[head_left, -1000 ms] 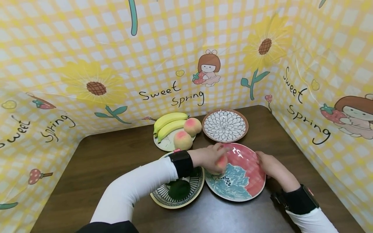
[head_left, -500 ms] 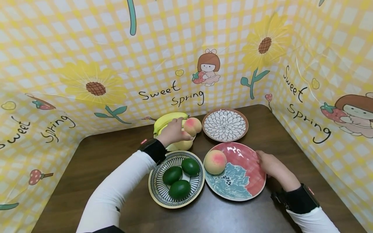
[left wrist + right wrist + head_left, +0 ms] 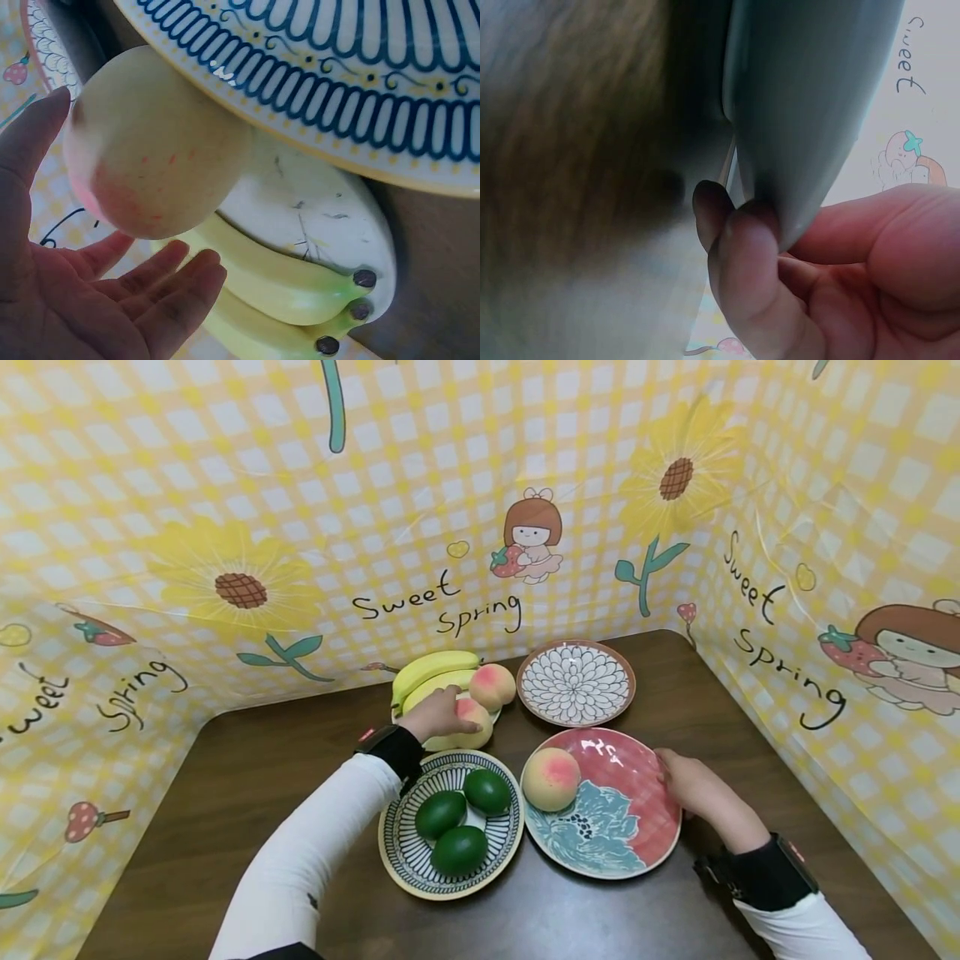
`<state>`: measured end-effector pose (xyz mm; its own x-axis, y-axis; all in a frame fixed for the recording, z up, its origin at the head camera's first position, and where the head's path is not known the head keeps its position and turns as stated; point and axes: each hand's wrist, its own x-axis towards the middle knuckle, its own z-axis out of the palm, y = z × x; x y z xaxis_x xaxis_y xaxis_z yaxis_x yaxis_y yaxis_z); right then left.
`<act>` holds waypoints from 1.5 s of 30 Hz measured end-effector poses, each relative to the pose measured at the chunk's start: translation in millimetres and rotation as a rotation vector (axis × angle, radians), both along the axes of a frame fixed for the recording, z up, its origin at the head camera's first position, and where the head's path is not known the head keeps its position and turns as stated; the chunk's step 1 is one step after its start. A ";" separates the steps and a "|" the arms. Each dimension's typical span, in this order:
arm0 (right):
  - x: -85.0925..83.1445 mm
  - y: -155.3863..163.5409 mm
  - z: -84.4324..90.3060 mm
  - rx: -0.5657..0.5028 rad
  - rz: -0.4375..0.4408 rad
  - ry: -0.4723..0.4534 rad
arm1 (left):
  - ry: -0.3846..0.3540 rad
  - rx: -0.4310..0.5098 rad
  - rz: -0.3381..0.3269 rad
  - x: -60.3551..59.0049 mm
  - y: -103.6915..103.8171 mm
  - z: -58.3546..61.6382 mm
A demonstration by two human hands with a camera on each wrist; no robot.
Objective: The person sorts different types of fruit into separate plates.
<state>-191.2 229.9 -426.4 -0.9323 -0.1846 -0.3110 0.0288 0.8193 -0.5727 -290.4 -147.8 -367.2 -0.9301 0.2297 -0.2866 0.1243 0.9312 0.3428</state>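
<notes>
My left hand (image 3: 435,714) is at a peach (image 3: 477,732) on the small white plate (image 3: 337,214). In the left wrist view, the thumb and spread fingers stand around the peach's near side, fingertips close to its skin. Two bananas (image 3: 429,670) and a second peach (image 3: 492,686) share that plate. My right hand (image 3: 693,787) pinches the rim of a red plate (image 3: 622,756) with a blue flower, its fingers under the edge in the right wrist view. Another peach (image 3: 552,779) rests on the red plate's left side.
A patterned plate (image 3: 397,868) with three green, avocado-like fruits (image 3: 459,851) stands in front of the white plate, beside the red one. Behind is a brown-rimmed plate (image 3: 576,683) with a petal pattern. Yellow checked cloth (image 3: 405,485) walls off the table's back and sides.
My left hand let go of a peach on the red plate and moved back and left to the peach on the white plate. The right hand stayed at the red plate's rim.
</notes>
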 end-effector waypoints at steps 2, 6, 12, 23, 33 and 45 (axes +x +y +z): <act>-0.1 0.1 -0.4 -0.002 -0.001 0.001 | -0.003 0.010 -0.011 -1.5 -0.1 -2.7; 0.1 0.4 -0.1 -0.009 -0.002 -0.002 | 0.005 0.024 -0.040 -3.4 0.5 -6.4; 1.3 0.6 0.0 -0.009 -0.001 -0.002 | 0.044 -0.011 -0.065 -4.1 5.6 -12.1; 1.1 -1.4 -0.2 -0.001 -0.013 -0.024 | 0.043 0.019 -0.029 -1.9 14.6 -16.6; -0.2 -2.3 0.0 0.004 -0.025 -0.044 | 0.040 0.024 0.045 2.5 19.4 -21.9; -1.9 0.7 -1.6 -0.007 -0.024 -0.031 | 0.090 0.120 0.016 4.2 14.5 -7.9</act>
<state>-193.1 230.6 -428.0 -0.9263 -0.1644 -0.3391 0.0666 0.8142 -0.5767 -286.2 -133.2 -375.0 -0.9546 0.2425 -0.1729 0.1454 0.8861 0.4401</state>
